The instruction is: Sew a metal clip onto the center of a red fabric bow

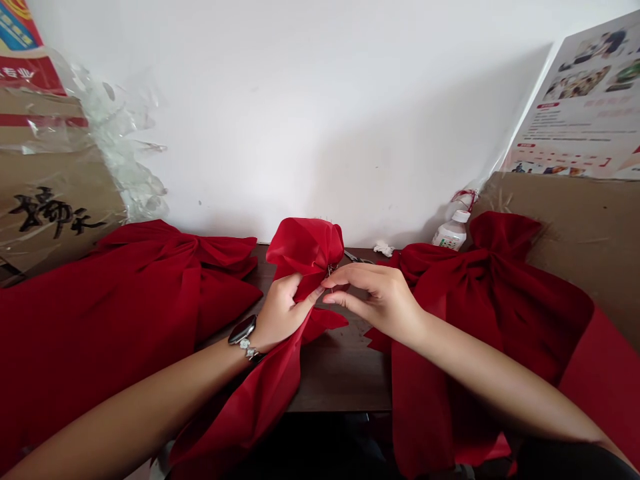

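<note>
The fingers of the left hand (283, 313) closed around the gathered neck of a glossy red cloth bunch (306, 248), while the right hand (375, 300) pinched narrowly at that neck beside a small metal pin (330, 270). The bunch sat above a dark wooden tabletop (340, 377), with steel scissors (357, 257) just behind it. Large red fabric bows (125, 287) lay to the left, another (490, 287) to the right, near a white plastic bottle (453, 232).

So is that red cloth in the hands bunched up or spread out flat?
Bunched up: the red cloth is gathered into a puffy bundle, gripped by the left hand, with the right hand at it and a long end hanging down.
</note>
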Available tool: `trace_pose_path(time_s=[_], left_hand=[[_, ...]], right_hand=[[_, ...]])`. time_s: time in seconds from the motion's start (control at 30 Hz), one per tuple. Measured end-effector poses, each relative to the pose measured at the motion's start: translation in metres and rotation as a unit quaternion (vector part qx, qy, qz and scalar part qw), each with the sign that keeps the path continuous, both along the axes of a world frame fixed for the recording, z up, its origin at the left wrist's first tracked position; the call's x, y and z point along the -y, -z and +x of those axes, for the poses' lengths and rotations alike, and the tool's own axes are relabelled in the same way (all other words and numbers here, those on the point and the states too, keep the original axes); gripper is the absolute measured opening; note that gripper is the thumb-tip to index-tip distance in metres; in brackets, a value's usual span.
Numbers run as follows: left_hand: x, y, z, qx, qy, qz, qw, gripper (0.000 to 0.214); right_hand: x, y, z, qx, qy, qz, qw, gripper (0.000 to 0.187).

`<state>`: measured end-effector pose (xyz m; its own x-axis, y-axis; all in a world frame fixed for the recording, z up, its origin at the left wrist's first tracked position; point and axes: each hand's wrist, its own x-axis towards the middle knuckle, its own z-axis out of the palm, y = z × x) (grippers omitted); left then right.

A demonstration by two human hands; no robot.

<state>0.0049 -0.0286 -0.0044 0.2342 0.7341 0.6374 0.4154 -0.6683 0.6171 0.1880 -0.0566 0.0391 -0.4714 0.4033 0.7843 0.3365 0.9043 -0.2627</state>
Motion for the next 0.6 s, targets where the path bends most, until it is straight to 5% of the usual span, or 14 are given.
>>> trace_pose_path(time_s=[0.6], left_hand=[[-0.0028, 0.0047, -0.0045, -0.019, -0.011, 0.003, 1.000, 0.030]], right_hand=[[-0.0046, 0.0079, -0.0001, 0.060, 0.039, 0.086, 0.994, 0.014]])
